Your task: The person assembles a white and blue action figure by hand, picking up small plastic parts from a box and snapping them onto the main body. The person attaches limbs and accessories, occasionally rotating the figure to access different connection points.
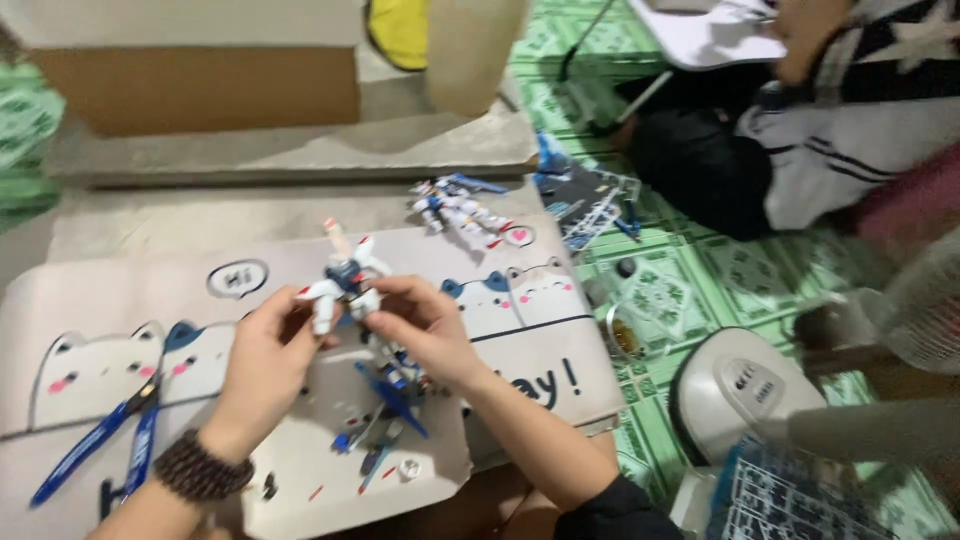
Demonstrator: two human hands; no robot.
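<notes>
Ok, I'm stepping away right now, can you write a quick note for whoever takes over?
Left hand and right hand: both grip the small white-and-blue plastic robot model, held above the cat-print mat.
Second white-and-blue robot figure lies at the mat's far edge.
Blue-handled nippers lie left of the hands.
Loose blue parts lie under the hands.
Held model looks partly built; loose parts remain unattached.

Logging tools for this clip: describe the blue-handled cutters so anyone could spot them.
Start at the pale cat-print mat covering the low table. Near its left edge, left of the left hand, lie the cutters. They alone have two long blue handles and dark jaws; the other blue bits are small model parts.
</notes>
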